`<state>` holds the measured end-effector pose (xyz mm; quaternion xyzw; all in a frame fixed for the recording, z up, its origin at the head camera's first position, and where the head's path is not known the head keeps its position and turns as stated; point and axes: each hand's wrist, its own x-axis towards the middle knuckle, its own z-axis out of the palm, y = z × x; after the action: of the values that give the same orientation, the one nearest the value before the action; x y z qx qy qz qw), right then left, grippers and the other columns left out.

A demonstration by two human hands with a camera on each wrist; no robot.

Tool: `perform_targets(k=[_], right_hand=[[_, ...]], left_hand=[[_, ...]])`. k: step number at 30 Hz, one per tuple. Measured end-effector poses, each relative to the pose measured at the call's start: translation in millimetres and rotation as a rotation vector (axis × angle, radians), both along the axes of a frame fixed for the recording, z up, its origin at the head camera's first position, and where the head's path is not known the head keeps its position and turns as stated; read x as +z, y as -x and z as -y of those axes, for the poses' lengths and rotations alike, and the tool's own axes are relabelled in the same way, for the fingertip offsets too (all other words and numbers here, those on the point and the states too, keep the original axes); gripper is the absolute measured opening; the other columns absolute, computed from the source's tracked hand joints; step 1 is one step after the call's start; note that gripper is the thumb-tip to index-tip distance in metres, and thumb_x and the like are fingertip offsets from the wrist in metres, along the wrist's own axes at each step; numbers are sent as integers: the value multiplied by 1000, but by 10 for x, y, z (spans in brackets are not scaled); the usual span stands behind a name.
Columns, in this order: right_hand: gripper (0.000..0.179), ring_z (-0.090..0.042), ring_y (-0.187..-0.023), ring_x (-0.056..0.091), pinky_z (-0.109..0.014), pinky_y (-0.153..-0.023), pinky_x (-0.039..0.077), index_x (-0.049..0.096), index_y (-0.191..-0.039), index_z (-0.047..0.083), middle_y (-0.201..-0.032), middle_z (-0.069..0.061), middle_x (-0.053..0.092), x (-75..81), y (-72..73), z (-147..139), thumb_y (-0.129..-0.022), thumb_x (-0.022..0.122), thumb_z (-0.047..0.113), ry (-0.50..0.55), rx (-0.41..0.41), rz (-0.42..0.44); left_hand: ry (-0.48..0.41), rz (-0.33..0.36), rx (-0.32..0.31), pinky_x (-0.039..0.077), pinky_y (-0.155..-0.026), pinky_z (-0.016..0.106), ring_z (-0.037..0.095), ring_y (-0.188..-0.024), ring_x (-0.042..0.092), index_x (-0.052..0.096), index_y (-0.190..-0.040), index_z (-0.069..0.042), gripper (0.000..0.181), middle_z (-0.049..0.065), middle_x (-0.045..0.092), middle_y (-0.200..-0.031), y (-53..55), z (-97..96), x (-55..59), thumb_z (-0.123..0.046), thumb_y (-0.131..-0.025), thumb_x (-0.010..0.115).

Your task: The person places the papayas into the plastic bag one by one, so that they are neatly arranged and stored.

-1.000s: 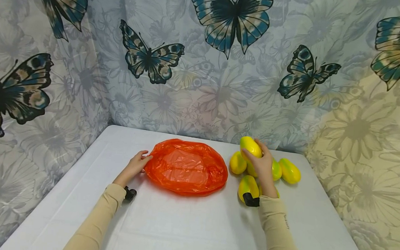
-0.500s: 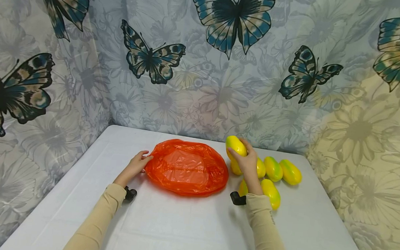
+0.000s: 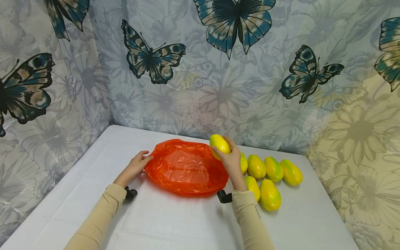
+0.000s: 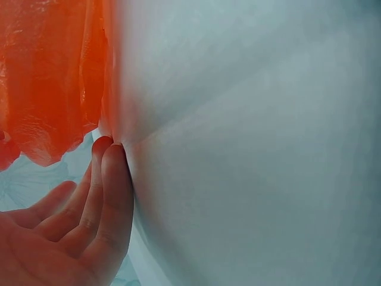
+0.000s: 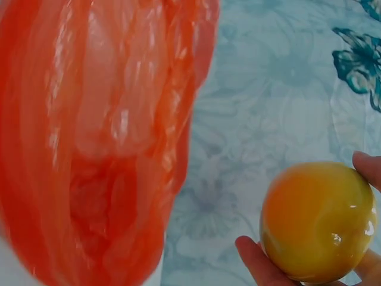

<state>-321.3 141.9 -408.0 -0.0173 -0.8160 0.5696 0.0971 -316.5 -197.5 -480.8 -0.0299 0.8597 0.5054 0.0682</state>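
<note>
An orange-red plastic bag (image 3: 183, 188) lies with its mouth spread wide on the white table. My left hand (image 3: 134, 168) is at its left edge; in the left wrist view the extended fingers (image 4: 113, 196) touch down beside the bag's side. A glossy yellow-green mango (image 3: 219, 144) is held in my right hand (image 3: 232, 161), raised over the right rim of the bag. The right wrist view has this mango (image 5: 315, 220) between thumb and fingers, apart from the bag (image 5: 119, 131). My right hand hides part of the bag's right side.
Several more mangoes lie right of the bag, among them one at the front (image 3: 270, 196) and one at the far right (image 3: 290, 172). My right forearm partly covers another mango (image 3: 253, 188). A butterfly-patterned cloth wall (image 3: 204, 102) rises behind the table (image 3: 167, 229).
My right hand has carried the mango leftward from above the pile to the bag's right rim, uncovering mangoes behind it. My left hand has stayed at the bag's left edge.
</note>
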Motion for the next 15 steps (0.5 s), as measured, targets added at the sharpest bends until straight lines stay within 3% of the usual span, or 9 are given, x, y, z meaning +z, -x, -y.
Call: perform_targets(k=[15], right_hand=[[63,-33,-123,52,-49,-104,45,51,-141,14,-148,-9,48,-89,61,436,-84,77,21,44,85,-79]], left_hand=[[5,16,12,50,-65,24,20,-82,56,28,-150,1,63,30,47,-137,28,-8,-38,-37,-103,45]])
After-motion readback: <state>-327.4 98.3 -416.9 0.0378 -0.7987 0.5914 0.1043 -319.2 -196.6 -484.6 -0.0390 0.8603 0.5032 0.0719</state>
